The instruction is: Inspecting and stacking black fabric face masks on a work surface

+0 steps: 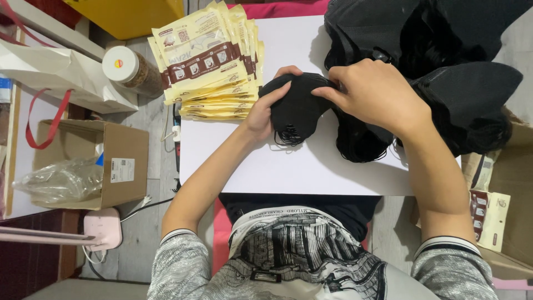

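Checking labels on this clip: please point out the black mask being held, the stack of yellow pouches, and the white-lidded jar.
black mask [297, 108], head view, on its creased middle panel.
stack of yellow pouches [202, 58], head view, on the top pouch's front.
white-lidded jar [120, 64], head view, on the lid.

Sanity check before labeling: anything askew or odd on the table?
Little stands out. The yellow pouch stack is fanned unevenly, and the black mask pile overhangs the white table. Both hands hold one black mask.
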